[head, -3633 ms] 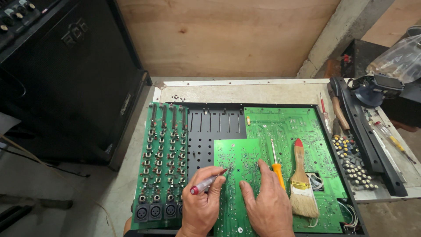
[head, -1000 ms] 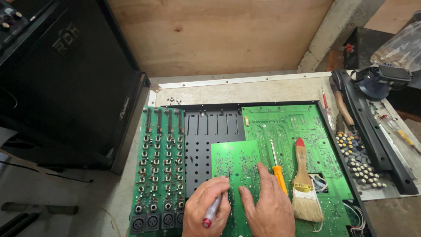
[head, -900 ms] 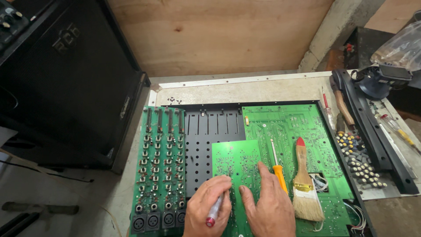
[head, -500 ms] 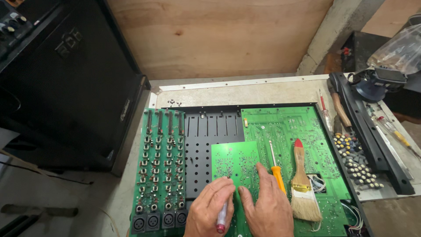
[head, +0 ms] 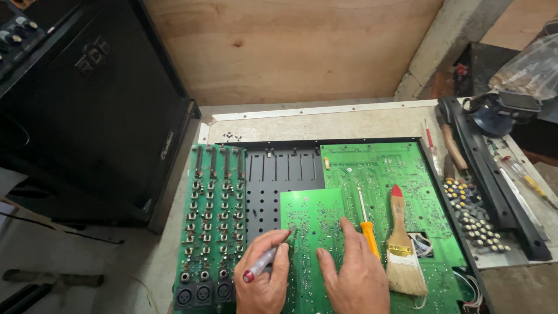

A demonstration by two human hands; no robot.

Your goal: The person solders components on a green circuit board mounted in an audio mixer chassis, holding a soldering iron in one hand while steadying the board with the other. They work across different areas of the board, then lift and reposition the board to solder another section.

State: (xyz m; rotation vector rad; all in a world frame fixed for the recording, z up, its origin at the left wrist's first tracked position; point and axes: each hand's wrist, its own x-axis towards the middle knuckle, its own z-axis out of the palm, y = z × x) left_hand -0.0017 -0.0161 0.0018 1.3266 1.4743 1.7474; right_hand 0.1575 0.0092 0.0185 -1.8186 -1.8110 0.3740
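My left hand (head: pixel 264 279) grips a small screwdriver with a clear handle and red cap (head: pixel 258 266); its tip rests at the left edge of a narrow green circuit board (head: pixel 314 221). My right hand (head: pixel 354 276) lies flat on that board's lower right, fingers spread, holding nothing. The board sits in an opened black chassis (head: pixel 279 174). Left of it are green strips with rows of knobs and jacks (head: pixel 212 221). A large green circuit board (head: pixel 383 174) lies to the right.
An orange-handled screwdriver (head: pixel 367 227) and a paintbrush with a red-tipped wooden handle (head: pixel 401 244) lie on the large board. Several loose knobs (head: pixel 474 218), a black panel strip (head: pixel 494 180) and more tools sit at the right. A black speaker cabinet (head: pixel 87 104) stands left.
My left hand turned the screwdriver so its tip points up-right onto the board's left edge. The right hand stayed flat on the board. The view shifted slightly.
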